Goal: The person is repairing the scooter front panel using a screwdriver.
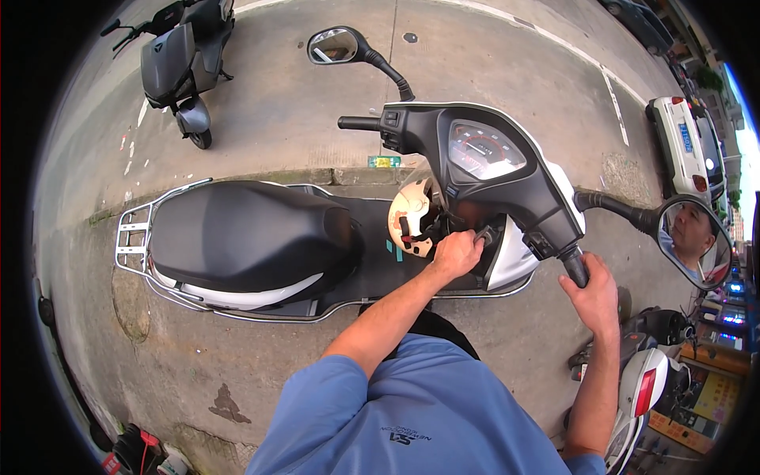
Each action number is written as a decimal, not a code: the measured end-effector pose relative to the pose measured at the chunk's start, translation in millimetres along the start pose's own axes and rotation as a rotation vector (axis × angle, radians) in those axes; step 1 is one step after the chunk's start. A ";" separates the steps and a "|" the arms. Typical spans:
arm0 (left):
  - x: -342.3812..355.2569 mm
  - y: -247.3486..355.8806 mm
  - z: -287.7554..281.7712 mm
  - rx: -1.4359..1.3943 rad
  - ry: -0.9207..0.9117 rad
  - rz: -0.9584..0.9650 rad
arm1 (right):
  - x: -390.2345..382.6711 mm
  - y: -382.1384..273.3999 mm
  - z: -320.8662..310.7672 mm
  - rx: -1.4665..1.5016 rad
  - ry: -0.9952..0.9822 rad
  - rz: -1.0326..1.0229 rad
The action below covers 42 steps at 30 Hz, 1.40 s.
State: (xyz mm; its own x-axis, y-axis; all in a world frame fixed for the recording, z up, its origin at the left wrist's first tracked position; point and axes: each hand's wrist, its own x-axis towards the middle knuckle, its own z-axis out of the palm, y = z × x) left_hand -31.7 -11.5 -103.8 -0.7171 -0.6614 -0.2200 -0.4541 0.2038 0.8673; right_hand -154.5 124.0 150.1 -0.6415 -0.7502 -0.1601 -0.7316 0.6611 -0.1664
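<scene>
A scooter stands sideways before me, its long black seat [249, 236] to the left and its dashboard [484, 150] to the right. My left hand [457, 253] is closed, its fingertips pinched at a small dark part on the panel below the dashboard; what they grip is mostly hidden. A cream helmet [408, 212] with a dark lining hangs or rests just beyond that hand; its support cannot be seen. My right hand [595, 291] is closed round the end of the black handlebar grip [575, 269]. The other handlebar grip [360, 123] points away, untouched.
Mirrors stick out on both sides, the far mirror [334, 46] and the near mirror [693, 241]. A low kerb [317, 176] runs behind the scooter. Another grey scooter [178, 71] is parked far left. At right are a white car [682, 146] and a white scooter [640, 384].
</scene>
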 end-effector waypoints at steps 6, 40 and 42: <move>0.1 -1.0 0.6 -0.002 -0.020 -0.010 | -0.3 0.2 -0.5 -0.017 -0.001 -0.004; -21.2 -40.9 4.4 -0.356 -0.060 -0.193 | -0.2 4.7 -2.0 0.082 0.054 -0.023; -30.4 -43.1 -4.6 -0.324 -0.095 -0.230 | -0.8 8.6 -2.8 0.097 0.057 -0.012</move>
State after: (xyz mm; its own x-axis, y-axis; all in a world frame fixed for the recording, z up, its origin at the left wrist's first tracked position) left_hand 12.1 -3.6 -132.4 -0.6689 -0.5902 -0.4520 -0.4295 -0.1895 0.8830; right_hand -160.9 130.2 151.5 -0.6471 -0.7554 -0.1029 -0.7152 0.6482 -0.2615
